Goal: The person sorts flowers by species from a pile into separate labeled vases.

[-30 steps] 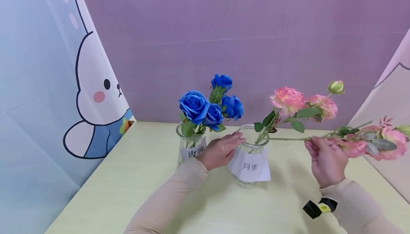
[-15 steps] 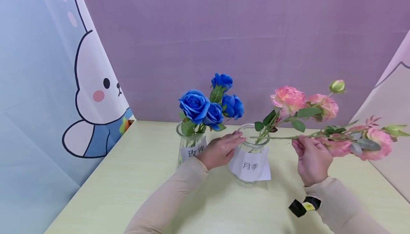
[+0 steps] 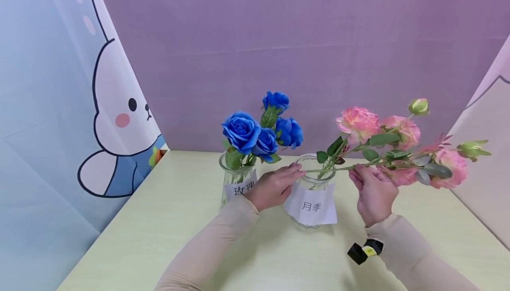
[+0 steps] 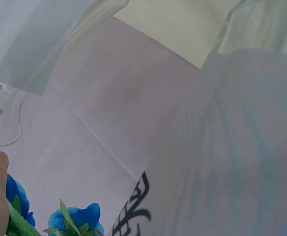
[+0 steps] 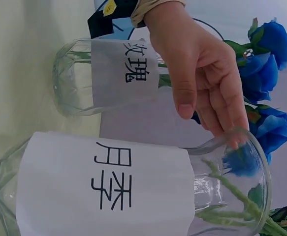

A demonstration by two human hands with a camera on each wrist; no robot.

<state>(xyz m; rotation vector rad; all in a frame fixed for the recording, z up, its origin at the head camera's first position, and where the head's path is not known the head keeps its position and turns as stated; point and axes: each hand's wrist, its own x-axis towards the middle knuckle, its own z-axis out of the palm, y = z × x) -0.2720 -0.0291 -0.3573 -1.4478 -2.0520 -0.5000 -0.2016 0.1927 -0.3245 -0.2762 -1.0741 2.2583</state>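
Observation:
My left hand (image 3: 275, 188) touches the rim of the right glass vase (image 3: 313, 229) with fairly straight fingers, its thumb apart from the glass, as the right wrist view shows. A paper label (image 5: 109, 182) wraps this vase, and one spray of pink flowers (image 3: 357, 125) leans out of it to the right. Thumb and fingers of my right hand (image 3: 375, 193) pinch the stem of a second pink flower spray (image 3: 448, 167). That spray lies nearly level, blooms to the right, its bare stem end across the vase mouth by my left fingertips.
Left of the hands stands another labelled glass vase (image 5: 74, 83) with several blue roses (image 3: 241, 132). A purple backdrop (image 3: 299, 60) rises behind the pale table (image 3: 139, 238). Printed cloth panels (image 3: 48, 149) flank both sides.
My right hand has moved left with the pink flower spray, bringing its stem end across the vase mouth to my left fingertips. The left hand and both vases have stayed in place.

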